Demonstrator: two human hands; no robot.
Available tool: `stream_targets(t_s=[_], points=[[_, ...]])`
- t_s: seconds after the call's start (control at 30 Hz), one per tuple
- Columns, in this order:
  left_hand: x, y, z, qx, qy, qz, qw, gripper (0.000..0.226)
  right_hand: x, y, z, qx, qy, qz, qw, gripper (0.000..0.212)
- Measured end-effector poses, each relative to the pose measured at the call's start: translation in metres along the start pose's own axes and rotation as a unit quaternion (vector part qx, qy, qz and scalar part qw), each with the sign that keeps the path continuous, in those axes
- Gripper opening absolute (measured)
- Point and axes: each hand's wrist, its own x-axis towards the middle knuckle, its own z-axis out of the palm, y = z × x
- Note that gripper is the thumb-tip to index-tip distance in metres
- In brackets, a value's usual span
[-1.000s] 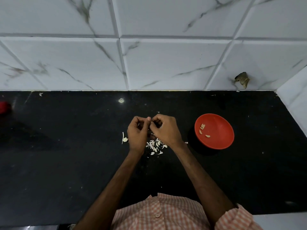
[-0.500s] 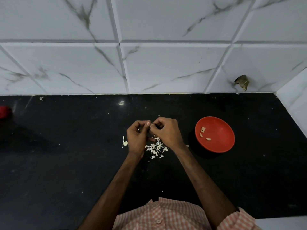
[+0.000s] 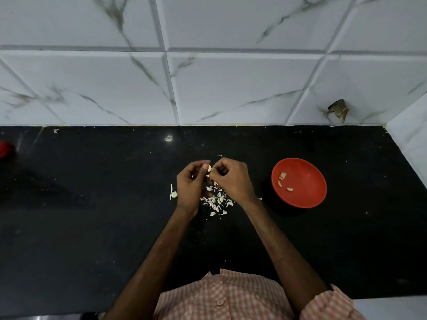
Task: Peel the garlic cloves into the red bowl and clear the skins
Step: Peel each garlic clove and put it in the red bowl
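Observation:
My left hand (image 3: 190, 183) and my right hand (image 3: 231, 179) meet fingertip to fingertip above the black counter, both pinching one pale garlic clove (image 3: 209, 168). Under them lies a heap of white garlic skins (image 3: 216, 202). A garlic stem piece (image 3: 172, 194) rests just left of my left hand. The red bowl (image 3: 307, 195) stands to the right of my right hand, apart from it, with several peeled cloves (image 3: 283, 181) inside.
The black counter (image 3: 92, 215) runs to a white marble-tiled wall (image 3: 208, 77) at the back and a side wall at the right. A red object (image 3: 5, 148) sits at the far left edge. A chipped hole (image 3: 338, 109) marks the back wall.
Both hands stay together over the skin pile, still working the clove. The clove now shows more clearly between the fingertips. The view has shifted slightly.

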Motion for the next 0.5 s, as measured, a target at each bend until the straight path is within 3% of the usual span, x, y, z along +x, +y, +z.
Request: stream_targets(t_s=[0.33,0.5], points=[[-0.0019,0.0034,-0.0048,0.030,-0.051,0.021,0.998,0.021,0.0003,0.0008,-0.0003,0.014,0.002,0.030,0.999,0.010],[-0.0015,0.0045,-0.0060,0.038,-0.034,0.025,0.998,0.018,0.0005,0.0011,0.0002,0.006,0.002,0.030,1.000,0.009]])
